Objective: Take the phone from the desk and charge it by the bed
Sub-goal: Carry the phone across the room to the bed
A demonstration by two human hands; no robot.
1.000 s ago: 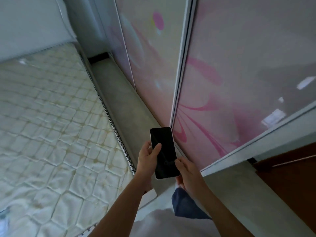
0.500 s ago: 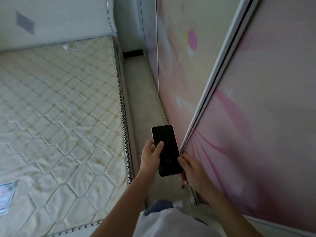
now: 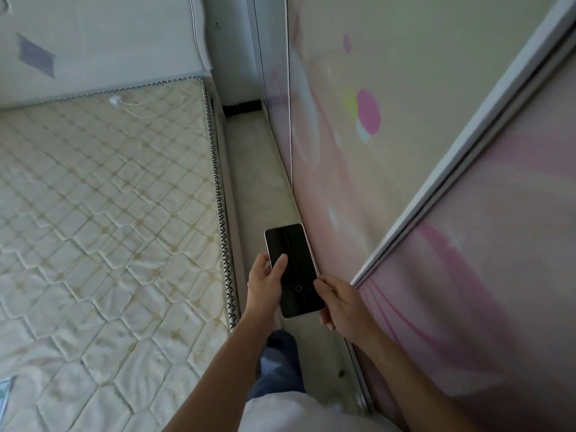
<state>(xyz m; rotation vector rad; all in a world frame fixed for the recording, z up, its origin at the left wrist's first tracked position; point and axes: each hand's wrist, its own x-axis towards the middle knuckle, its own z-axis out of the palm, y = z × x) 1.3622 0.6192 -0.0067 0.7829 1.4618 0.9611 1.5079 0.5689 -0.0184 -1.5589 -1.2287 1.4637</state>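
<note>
A phone (image 3: 294,269) with a dark screen and pale edges is held in front of me over the narrow floor strip. My left hand (image 3: 263,289) grips its left edge, thumb lying on the screen. My right hand (image 3: 341,302) holds the lower right corner. To the left lies the bed, a bare quilted cream mattress (image 3: 103,229). A white charging cable (image 3: 126,104) with its plug end rests on the mattress near the headboard (image 3: 103,42).
Sliding wardrobe doors (image 3: 420,169) with a pink flower print fill the right side. A narrow pale floor aisle (image 3: 255,169) runs between bed and wardrobe toward the far wall. My blue trouser leg (image 3: 280,363) shows below the phone.
The view has moved forward along the aisle and swung left toward the headboard. The cable on the mattress has come into view and closer. Both hands keep the same hold on the phone.
</note>
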